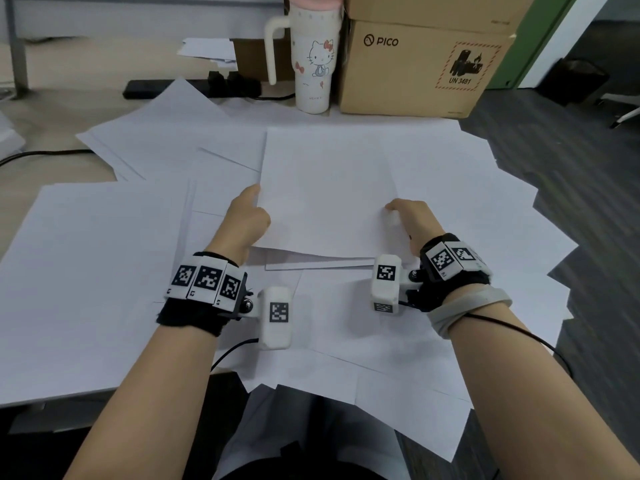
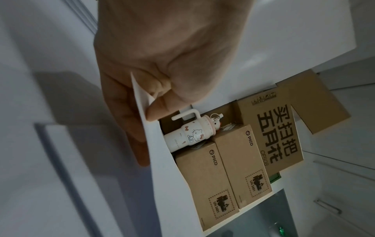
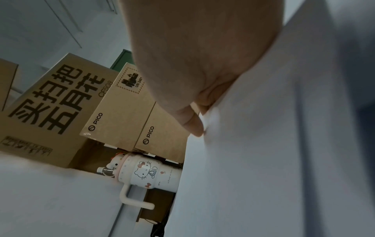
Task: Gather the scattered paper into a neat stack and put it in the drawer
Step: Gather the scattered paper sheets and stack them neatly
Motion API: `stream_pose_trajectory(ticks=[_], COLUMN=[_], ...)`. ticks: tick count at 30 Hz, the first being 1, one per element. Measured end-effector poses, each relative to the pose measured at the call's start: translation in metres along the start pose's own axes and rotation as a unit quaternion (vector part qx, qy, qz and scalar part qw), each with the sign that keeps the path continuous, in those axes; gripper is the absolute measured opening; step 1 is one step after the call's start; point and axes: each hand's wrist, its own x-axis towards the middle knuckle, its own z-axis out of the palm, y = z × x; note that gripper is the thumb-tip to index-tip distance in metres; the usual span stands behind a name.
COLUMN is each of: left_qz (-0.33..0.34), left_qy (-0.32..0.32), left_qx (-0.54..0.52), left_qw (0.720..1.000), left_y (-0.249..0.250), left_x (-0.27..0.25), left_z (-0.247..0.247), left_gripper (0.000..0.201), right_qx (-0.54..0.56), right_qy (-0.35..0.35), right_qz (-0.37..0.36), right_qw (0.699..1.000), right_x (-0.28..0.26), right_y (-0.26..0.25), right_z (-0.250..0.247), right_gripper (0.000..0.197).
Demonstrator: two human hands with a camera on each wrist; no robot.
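Head view: the left hand (image 1: 246,216) and the right hand (image 1: 412,220) pinch a sheet (image 1: 329,195) at its near side, above scattered paper (image 1: 104,265) covering the desk (image 1: 41,126) up to the near edge. Left wrist view: thumb and fingers (image 2: 129,121) clamp the sheet's edge. Right wrist view: the thumb (image 3: 192,123) presses on the sheet.

My left hand (image 1: 246,216) reaches forward, thumb on top and fingers (image 2: 129,121) underneath, pinching a sheet's left edge. My right hand (image 1: 410,218) mirrors it on the other side, thumb (image 3: 192,123) pressed down on top with the remaining fingers hidden below. Both forearms stretch out roughly parallel. Each wrist wears a black band with square coded markers and a white camera block on its inner side.
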Motion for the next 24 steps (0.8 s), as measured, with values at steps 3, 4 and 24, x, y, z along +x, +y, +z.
stream_pose_trajectory(ticks=[3, 4, 24], left_qz=[0.011, 0.014, -0.009], left_qy=[-0.016, -0.019, -0.023], left_qx=[0.009, 0.013, 0.029], left_qw=[1.0, 1.0, 0.999], left_y=[0.001, 0.002, -0.023], left_x=[-0.002, -0.001, 0.019], left_z=[0.006, 0.008, 0.001], left_gripper=[0.063, 0.063, 0.056], right_qx=[0.013, 0.014, -0.057], right_qy=[-0.002, -0.005, -0.06], right_qz=[-0.015, -0.021, -0.053], right_qw=[1.0, 1.0, 0.995], right_x=[-0.001, 0.0, -0.005], right_y=[0.003, 0.003, 0.001], right_z=[0.002, 0.003, -0.005], right_gripper=[0.04, 0.038, 0.021])
